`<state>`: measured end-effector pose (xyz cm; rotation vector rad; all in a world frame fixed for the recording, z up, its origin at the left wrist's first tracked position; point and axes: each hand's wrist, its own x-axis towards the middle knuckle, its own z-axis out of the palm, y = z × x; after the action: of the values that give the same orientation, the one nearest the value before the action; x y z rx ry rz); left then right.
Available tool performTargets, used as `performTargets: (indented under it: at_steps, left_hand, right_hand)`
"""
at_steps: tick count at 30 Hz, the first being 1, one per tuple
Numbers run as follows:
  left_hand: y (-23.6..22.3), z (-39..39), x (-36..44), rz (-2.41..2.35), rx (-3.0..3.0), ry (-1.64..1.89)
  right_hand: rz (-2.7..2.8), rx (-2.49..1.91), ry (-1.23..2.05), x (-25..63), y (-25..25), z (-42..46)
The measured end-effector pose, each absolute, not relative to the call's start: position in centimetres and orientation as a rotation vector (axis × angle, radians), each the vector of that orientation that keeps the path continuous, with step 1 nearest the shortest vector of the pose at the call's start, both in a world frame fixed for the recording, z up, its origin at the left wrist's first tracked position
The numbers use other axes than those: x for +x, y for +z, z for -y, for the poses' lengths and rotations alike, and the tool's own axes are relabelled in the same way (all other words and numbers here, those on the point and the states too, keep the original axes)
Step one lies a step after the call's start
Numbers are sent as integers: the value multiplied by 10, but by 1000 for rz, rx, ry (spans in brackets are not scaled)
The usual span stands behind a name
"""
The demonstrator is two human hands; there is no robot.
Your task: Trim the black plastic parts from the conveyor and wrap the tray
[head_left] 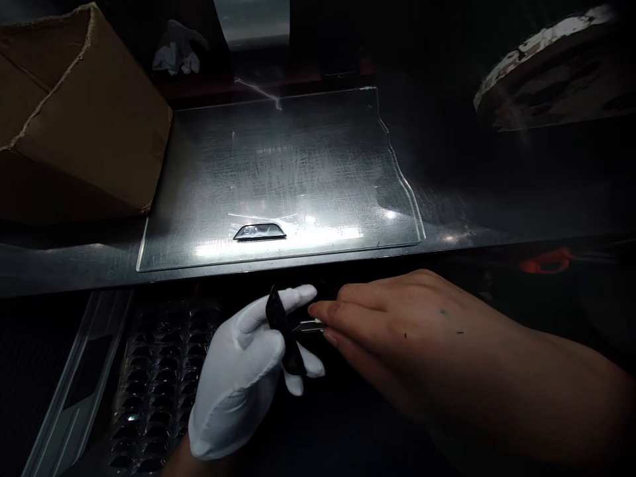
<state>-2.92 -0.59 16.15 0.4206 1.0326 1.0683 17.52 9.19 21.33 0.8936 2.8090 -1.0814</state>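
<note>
My left hand (243,374), in a white glove, holds a dark, thin, tapered part (283,334) between thumb and fingers, tilted on edge in front of the table. My bare right hand (392,324) pinches a small knife (309,326) with a slim metallic blade. Its tip points left and reaches the part's edge; whether it touches cannot be made out. On the glass sheet (308,172) above my hands lies a similar dark trapezoid piece (260,231) with a shiny face.
A cardboard box (89,139) stands at the left on the table. Below left is a clear tray (154,391) with rows of dark parts. A white glove (177,50) lies at the back, a round roll-like object (551,73) at upper right, and a red handle (546,260) at right.
</note>
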Motion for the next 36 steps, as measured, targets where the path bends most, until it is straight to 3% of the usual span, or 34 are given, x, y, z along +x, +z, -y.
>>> performTargets:
  at_steps: [11,18,36]
  left_hand:
    - [158,3,-28,-1037,379,1185]
    - [158,2,-27,-985,341,1199]
    - [155,5,-33,-1049,145,1307]
  right_hand:
    - [-2842,856,-1018,176,209,-87]
    - [-2809,947,-1167,175,212,-88]
    - [-2888,947,-1043,174,212,-91]
